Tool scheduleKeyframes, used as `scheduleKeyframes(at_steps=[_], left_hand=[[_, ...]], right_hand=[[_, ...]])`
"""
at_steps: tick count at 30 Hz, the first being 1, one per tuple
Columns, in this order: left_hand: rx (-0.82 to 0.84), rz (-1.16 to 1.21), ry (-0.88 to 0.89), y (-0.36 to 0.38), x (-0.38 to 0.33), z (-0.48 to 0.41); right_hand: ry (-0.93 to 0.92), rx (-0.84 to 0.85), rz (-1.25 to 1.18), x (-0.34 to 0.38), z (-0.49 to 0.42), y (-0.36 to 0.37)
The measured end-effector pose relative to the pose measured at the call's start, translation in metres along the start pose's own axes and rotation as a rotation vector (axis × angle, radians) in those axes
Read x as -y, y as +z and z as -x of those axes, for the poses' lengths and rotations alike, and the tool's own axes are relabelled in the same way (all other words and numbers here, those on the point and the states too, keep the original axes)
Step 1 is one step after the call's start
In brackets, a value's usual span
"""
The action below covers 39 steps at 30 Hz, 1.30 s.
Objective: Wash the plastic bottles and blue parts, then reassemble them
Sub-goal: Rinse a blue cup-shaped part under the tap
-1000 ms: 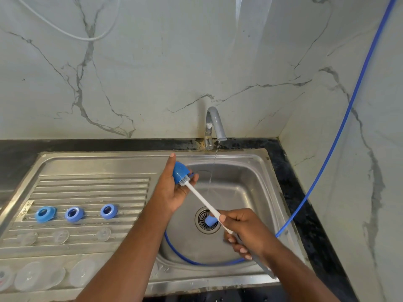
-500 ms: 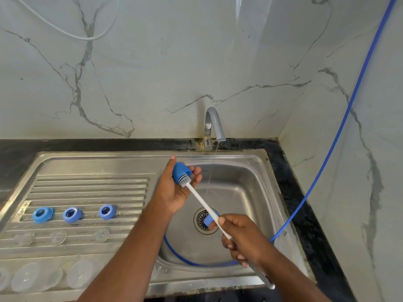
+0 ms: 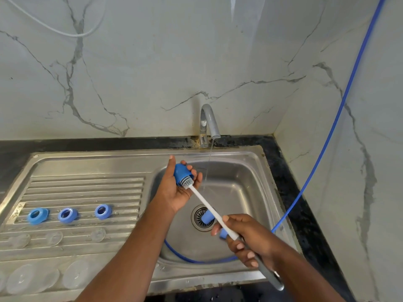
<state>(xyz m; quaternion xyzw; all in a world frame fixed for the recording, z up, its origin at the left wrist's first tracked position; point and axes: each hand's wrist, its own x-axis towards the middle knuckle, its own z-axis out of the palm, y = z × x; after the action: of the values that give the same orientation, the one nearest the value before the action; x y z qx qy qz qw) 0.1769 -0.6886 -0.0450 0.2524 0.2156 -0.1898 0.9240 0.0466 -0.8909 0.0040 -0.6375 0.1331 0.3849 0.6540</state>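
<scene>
blue part (image 3: 180,172) in left hand (image 3: 174,191) hides the brush (image 3: 209,207) tip.

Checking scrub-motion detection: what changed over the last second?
Little. The right hand has eased the bottle brush back slightly, so more bristles show outside the blue part gripped in the left hand. Nothing taken hold of or let go. The three blue rings, the clear pieces on the drainboard, the blue hose and the running tap stayed put.

Brushed steel sink (image 3: 91,162), glossy veined marble wall (image 3: 152,62), matt blue plastic rings (image 3: 67,215).
</scene>
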Motion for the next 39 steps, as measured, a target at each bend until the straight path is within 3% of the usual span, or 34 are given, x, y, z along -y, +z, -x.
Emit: scheduleKeyframes(at_steps=[3, 7, 12, 18, 24, 29, 39], left_hand=[[-0.002, 0.036, 0.032, 0.008, 0.001, -0.003], [-0.099, 0.033, 0.053, 0.006, 0.016, -0.007], [-0.275, -0.038, 0.053, 0.002, 0.05, -0.018], [-0.209, -0.13, -0.204, 0.021, 0.133, -0.014], [-0.089, -0.228, -0.405, 0.045, 0.217, 0.015], [-0.052, -0.296, -0.473, 0.055, 0.244, 0.03], [-0.131, -0.282, -0.394, 0.05, 0.232, 0.019]], right_hand=[[-0.051, -0.133, 0.125, 0.0, 0.006, -0.006], [-0.106, -0.325, 0.272, -0.016, 0.012, -0.013], [-0.201, -0.614, 0.631, -0.05, 0.028, -0.031], [-0.064, -0.988, 0.736, -0.098, 0.06, -0.059], [-0.007, -1.263, 0.633, -0.149, 0.095, -0.067], [0.137, -1.32, 0.678, -0.158, 0.09, -0.089], [0.053, -1.282, 1.143, -0.116, -0.009, -0.168]])
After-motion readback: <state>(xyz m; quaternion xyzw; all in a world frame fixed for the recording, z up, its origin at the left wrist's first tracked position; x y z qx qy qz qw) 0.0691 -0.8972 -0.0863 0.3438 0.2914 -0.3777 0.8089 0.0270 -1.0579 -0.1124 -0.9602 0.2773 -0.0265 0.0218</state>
